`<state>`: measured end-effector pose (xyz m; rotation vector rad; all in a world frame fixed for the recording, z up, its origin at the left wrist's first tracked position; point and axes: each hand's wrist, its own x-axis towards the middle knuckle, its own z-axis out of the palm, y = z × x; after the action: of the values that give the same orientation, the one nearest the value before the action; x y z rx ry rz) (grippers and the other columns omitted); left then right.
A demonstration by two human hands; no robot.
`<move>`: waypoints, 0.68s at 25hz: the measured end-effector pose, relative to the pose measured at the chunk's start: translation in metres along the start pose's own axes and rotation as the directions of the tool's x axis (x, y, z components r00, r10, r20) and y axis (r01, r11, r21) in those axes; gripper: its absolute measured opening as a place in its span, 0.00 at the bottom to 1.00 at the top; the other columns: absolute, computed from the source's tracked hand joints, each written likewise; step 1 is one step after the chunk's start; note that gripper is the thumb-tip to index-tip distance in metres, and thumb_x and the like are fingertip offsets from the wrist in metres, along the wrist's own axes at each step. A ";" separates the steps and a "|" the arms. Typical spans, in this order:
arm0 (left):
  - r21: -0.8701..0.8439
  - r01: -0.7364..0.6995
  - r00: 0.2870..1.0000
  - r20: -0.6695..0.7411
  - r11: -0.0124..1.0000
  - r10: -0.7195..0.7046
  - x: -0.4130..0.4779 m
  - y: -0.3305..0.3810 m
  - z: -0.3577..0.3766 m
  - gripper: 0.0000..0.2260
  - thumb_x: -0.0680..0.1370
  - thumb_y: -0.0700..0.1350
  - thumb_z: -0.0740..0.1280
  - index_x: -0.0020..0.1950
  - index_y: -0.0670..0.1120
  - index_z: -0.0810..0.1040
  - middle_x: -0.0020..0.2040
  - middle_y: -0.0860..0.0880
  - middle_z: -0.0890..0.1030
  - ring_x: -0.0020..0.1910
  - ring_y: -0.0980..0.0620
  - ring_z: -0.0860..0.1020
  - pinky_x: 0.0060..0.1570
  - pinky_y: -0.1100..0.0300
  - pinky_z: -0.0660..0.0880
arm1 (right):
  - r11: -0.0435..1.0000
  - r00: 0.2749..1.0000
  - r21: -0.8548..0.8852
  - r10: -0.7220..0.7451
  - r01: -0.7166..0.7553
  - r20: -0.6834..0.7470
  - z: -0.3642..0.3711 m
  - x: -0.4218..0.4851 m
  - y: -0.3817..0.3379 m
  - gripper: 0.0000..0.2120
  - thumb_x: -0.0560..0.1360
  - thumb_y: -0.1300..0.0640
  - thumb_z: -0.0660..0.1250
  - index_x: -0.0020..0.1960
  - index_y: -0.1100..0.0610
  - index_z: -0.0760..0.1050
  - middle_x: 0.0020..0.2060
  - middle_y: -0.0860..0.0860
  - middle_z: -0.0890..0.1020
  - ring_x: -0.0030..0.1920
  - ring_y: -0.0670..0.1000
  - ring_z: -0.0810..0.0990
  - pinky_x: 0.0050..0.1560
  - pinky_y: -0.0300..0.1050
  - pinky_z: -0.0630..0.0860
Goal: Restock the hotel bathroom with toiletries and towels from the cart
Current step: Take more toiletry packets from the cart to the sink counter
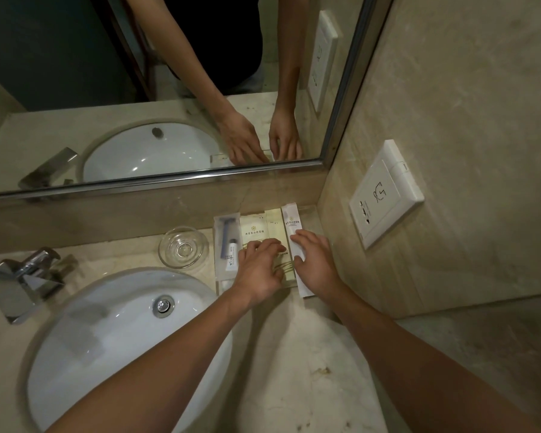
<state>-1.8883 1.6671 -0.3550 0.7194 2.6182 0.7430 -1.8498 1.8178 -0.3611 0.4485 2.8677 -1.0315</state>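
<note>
Squaring the toiletry packets in the clear tray at the counter's 1 o'clock corner looks like the step in hand. The left hand lies flat, fingers spread on the cream packets, gripping nothing; the right hand presses the long white sachet with loosely opened fingers. Best slide them edge to edge, gently. A razor kit sits at the tray's 9 o'clock, a glass dish just beside it; the wall crowds the right.

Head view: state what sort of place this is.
Most likely a hotel bathroom vanity: an oval sink under a wall mirror, with packaged toiletries being lined up beside it.
</note>
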 end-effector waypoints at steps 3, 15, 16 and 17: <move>-0.054 0.032 0.999 -0.025 0.998 -0.033 -0.013 0.005 -0.010 0.20 0.76 0.42 0.66 0.68 0.50 0.73 0.70 0.56 0.72 0.69 0.48 0.63 0.56 0.62 0.53 | 0.999 0.999 0.017 0.031 -0.030 -0.014 -0.005 -0.014 -0.012 0.23 0.76 0.64 0.64 0.71 0.56 0.73 0.72 0.48 0.72 0.72 0.51 0.63 0.68 0.37 0.55; 0.018 -0.127 0.992 -0.004 0.992 0.127 -0.100 0.026 -0.059 0.24 0.78 0.45 0.65 0.75 0.50 0.68 0.75 0.52 0.68 0.75 0.50 0.61 0.72 0.53 0.56 | 0.989 0.993 0.145 0.050 -0.034 -0.110 -0.028 -0.128 -0.069 0.21 0.77 0.62 0.65 0.70 0.55 0.74 0.70 0.49 0.73 0.72 0.53 0.65 0.70 0.38 0.57; 0.005 -0.158 0.987 -0.010 0.987 0.158 -0.106 0.026 -0.062 0.24 0.78 0.45 0.65 0.75 0.50 0.68 0.75 0.52 0.69 0.75 0.51 0.61 0.72 0.53 0.56 | 0.982 0.982 0.187 0.073 -0.040 -0.173 -0.030 -0.141 -0.075 0.20 0.77 0.62 0.66 0.68 0.55 0.75 0.69 0.49 0.74 0.71 0.52 0.66 0.68 0.37 0.57; 0.004 -0.191 0.981 -0.002 0.981 0.191 -0.114 0.026 -0.066 0.24 0.78 0.45 0.65 0.74 0.50 0.68 0.75 0.52 0.69 0.75 0.51 0.61 0.72 0.53 0.56 | 0.975 0.972 0.217 0.093 -0.045 -0.217 -0.030 -0.157 -0.082 0.19 0.77 0.62 0.66 0.68 0.54 0.76 0.69 0.49 0.74 0.71 0.51 0.66 0.68 0.37 0.57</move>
<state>-1.8128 1.5978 -0.2681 0.9827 2.5781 0.7930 -1.7221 1.7371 -0.2637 0.7196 2.9181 -1.3625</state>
